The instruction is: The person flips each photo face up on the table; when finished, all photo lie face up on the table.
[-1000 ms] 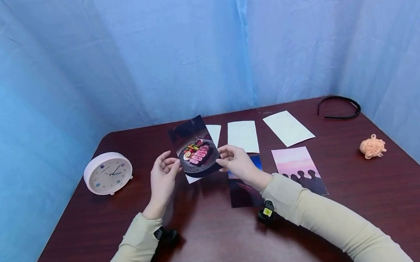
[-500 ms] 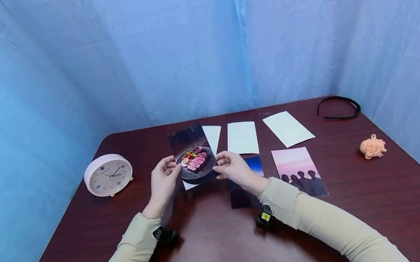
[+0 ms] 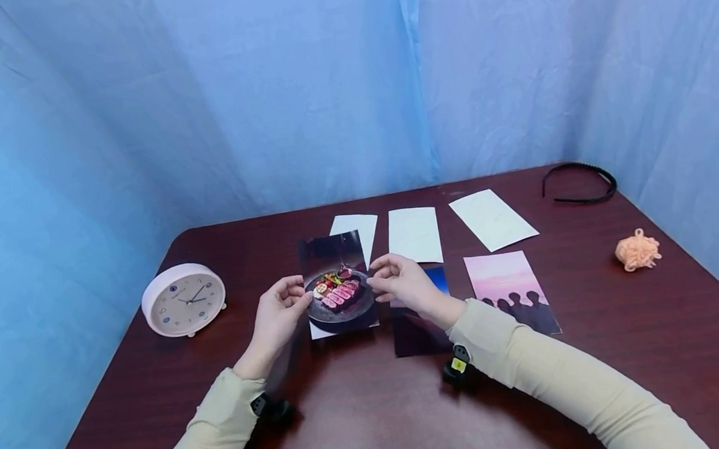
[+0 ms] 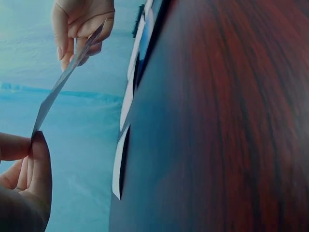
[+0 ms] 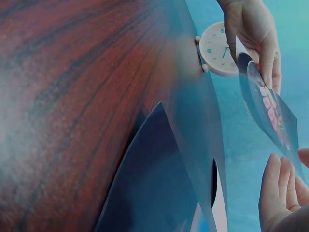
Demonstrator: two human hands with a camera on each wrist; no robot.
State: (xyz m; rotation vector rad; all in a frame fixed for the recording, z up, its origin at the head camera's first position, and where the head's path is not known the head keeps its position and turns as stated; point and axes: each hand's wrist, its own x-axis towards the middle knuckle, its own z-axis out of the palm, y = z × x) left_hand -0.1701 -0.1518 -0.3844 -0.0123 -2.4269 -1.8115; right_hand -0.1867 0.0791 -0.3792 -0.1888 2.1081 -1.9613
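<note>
Food photo (image 3: pixel 339 302), head: between my hands; left hand (image 3: pixel 278 315) pinches its left edge; right hand (image 3: pixel 401 283) at the right edge, can't tell if clamped;
Pinch, left wrist: photo clear of the table (image 4: pixel 222 125); light grip on the rim, or it may bend;
Print, right wrist: picture side visible; I'd level both hands, fingertips off it
</note>
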